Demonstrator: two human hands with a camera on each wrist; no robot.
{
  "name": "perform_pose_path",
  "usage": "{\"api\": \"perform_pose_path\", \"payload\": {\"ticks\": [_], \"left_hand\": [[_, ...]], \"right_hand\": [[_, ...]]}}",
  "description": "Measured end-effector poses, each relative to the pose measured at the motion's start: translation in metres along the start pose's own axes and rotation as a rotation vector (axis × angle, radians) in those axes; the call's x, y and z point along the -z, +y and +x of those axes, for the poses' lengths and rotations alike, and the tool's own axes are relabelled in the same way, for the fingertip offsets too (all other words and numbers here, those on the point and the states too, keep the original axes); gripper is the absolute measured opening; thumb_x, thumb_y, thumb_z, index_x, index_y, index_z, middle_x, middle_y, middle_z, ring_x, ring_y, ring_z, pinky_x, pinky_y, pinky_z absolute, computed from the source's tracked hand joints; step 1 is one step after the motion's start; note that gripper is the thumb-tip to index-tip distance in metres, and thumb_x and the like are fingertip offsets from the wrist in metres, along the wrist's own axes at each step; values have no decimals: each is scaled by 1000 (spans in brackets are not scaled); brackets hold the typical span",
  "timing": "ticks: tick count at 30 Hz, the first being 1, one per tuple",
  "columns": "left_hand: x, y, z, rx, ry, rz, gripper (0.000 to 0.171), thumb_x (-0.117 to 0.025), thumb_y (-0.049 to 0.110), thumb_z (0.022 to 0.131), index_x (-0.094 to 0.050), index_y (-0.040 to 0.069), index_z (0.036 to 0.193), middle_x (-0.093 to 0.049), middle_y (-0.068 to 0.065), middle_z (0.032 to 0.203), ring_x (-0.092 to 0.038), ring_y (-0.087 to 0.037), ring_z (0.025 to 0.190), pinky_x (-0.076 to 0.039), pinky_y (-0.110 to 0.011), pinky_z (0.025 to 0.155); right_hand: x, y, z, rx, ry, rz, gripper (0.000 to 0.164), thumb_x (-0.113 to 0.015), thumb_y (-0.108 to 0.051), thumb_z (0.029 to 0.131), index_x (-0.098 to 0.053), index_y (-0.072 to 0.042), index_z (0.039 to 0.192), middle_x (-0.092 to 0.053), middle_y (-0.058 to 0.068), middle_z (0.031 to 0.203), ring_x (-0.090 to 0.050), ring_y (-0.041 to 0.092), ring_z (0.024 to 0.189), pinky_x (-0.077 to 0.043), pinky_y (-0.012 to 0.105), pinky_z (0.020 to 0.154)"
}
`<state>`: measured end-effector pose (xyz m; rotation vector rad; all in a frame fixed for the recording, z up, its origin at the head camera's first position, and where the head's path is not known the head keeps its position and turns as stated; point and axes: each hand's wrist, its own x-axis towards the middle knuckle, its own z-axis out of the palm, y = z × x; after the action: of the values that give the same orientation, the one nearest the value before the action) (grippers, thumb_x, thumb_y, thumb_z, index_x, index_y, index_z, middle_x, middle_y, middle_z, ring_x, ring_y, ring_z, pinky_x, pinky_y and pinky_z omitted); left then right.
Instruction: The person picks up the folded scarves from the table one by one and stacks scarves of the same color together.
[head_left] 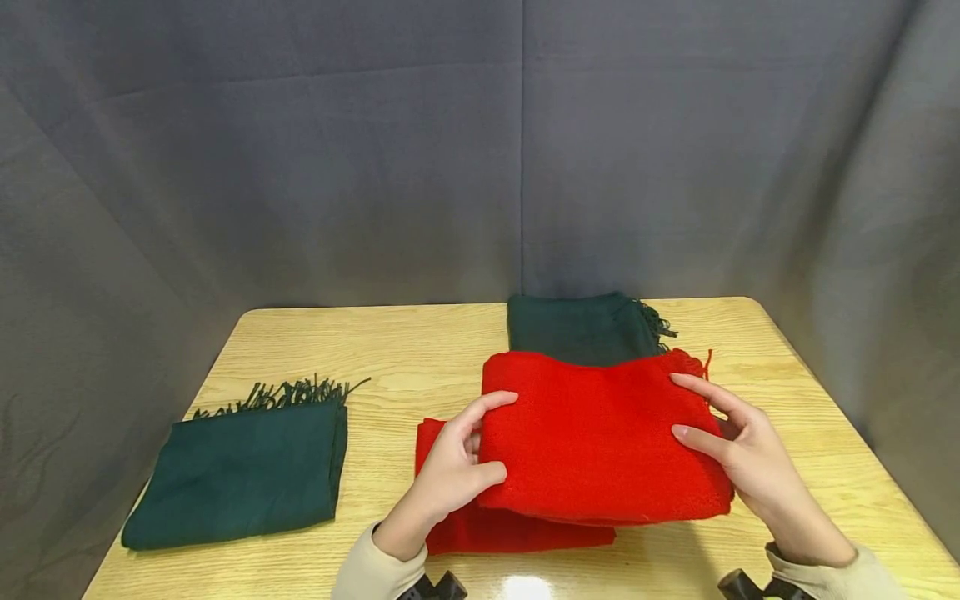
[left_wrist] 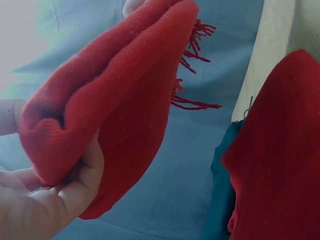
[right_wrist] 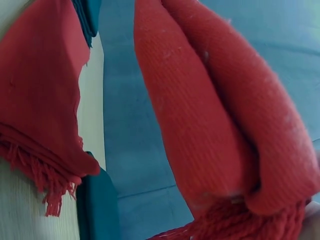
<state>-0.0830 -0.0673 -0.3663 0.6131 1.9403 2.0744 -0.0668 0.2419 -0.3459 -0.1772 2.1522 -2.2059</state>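
Observation:
A folded red scarf (head_left: pixel 603 442) is held up between both hands, raised above the table. My left hand (head_left: pixel 448 467) grips its left end, thumb on the near face; the left wrist view shows fingers around the folded layers (left_wrist: pixel 135 90). My right hand (head_left: pixel 757 458) grips the opposite end, where red fringe (right_wrist: pixel 240 220) hangs in the right wrist view. Mostly hidden beneath it, a second folded red scarf (head_left: pixel 517 536) lies on the table; its own fringe shows in the right wrist view.
A folded dark green scarf (head_left: pixel 240 475) lies at the left of the wooden table (head_left: pixel 375 342), fringe toward the back. Another dark green scarf (head_left: pixel 577 329) lies at the back, partly covered from view by the raised red one. Grey curtain (head_left: pixel 375 167) surrounds the table's back and sides.

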Motion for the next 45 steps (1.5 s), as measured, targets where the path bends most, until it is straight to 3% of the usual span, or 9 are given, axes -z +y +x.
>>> {"api": "perform_pose_path", "payload": {"ticks": [4, 12, 19, 28, 37, 45], "left_hand": [[6, 0, -2, 19, 3, -4, 67, -47, -17, 68, -44, 8, 130, -52, -17, 109, -57, -22, 75, -50, -27, 60], [18, -1, -6, 52, 26, 27, 69, -49, -18, 68, -46, 12, 130, -52, -14, 110, -56, -23, 76, -48, -25, 56], [28, -1, -9, 7, -7, 42, 67, -50, -18, 69, -44, 7, 130, -50, -18, 110, -56, -24, 77, -50, -28, 59], [43, -3, -17, 53, 6, 69, 67, -51, -17, 70, -42, 7, 132, -49, -20, 111, -57, -27, 79, -52, -32, 63], [54, -6, -22, 84, 25, 85, 68, -50, -18, 70, -42, 8, 132, -48, -18, 110, -54, -20, 72, -45, -24, 54], [67, -8, -27, 121, 30, 33, 69, -46, -18, 72, -37, 6, 135, -44, -22, 117, -61, -25, 81, -53, -38, 63]], "right_hand": [[-5, 2, 2, -14, -1, -15, 51, -58, 4, 84, -49, -16, 130, -58, -1, 103, -64, 17, 80, -54, 37, 62], [-17, 3, 5, -6, -26, -86, 51, -60, 1, 84, -47, -14, 131, -56, -1, 104, -63, 17, 81, -54, 38, 63], [-24, 6, 9, 37, -40, -85, 51, -60, 3, 83, -47, -9, 130, -54, 1, 104, -63, 16, 79, -54, 35, 63], [-36, 12, 18, 27, -50, -111, 51, -61, 2, 83, -48, -11, 130, -57, 3, 100, -64, 19, 76, -54, 37, 62], [-47, 19, 25, 34, -57, -165, 53, -61, 4, 82, -45, -6, 131, -55, 2, 106, -62, 17, 79, -53, 35, 64], [-57, 30, 28, 43, -82, -193, 53, -61, 5, 80, -45, -3, 131, -43, 12, 125, -58, 19, 90, -53, 36, 69]]}}
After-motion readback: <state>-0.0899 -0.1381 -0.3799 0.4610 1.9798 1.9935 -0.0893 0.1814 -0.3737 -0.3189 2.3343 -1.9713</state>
